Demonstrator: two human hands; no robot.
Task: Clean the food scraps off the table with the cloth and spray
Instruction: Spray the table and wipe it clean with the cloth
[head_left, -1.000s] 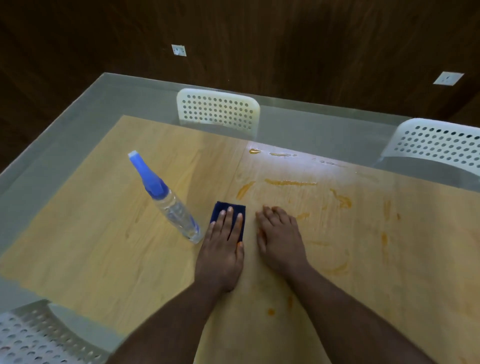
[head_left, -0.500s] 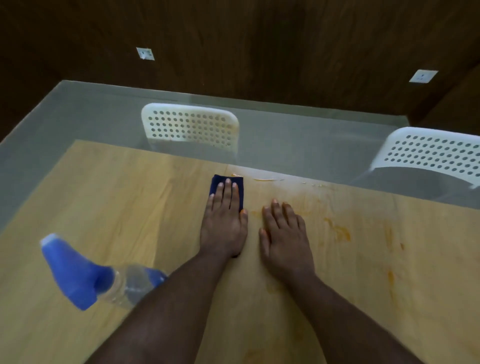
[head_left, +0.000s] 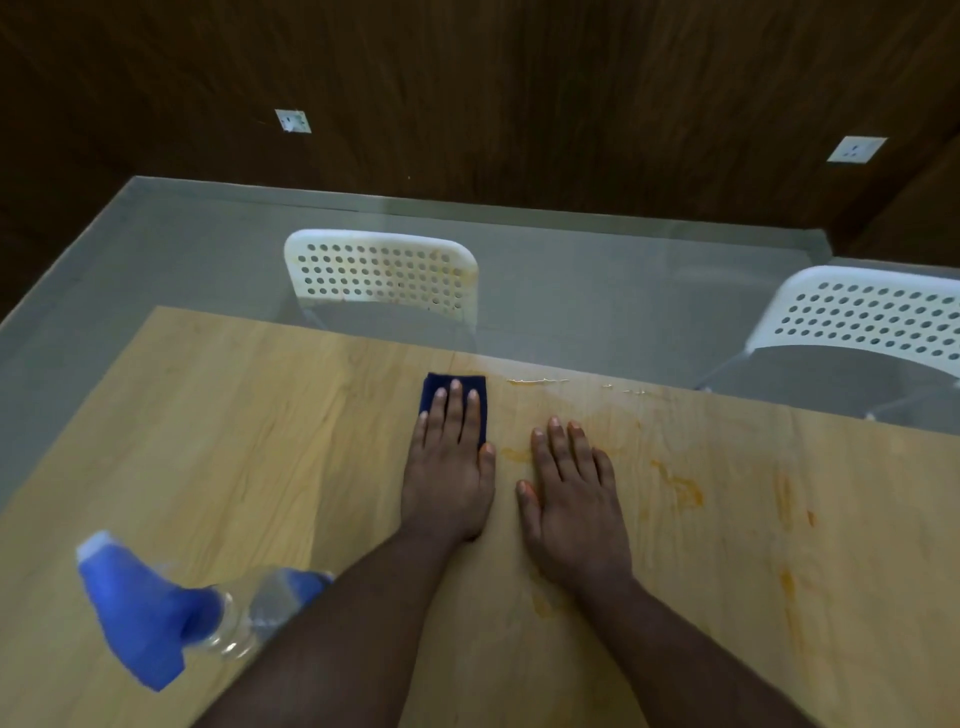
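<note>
My left hand lies flat with straight fingers on a folded dark blue cloth, pressing it to the wooden table near the far edge. My right hand rests flat on the bare wood just to the right, touching no object. Orange food smears streak the table to the right of my hands, and a thin pale line of residue runs along the far edge. A clear spray bottle with a blue nozzle stands at the near left, partly hidden by my left forearm.
Two white perforated chairs stand beyond the far edge, one ahead and one at the right. Grey floor and a dark wood wall with sockets lie behind them.
My left hand has slid the cloth away from me toward the far edge, over the smears near the centre. The right hand stayed flat beside it. The view shifted, so the bottle now sits lower left.
</note>
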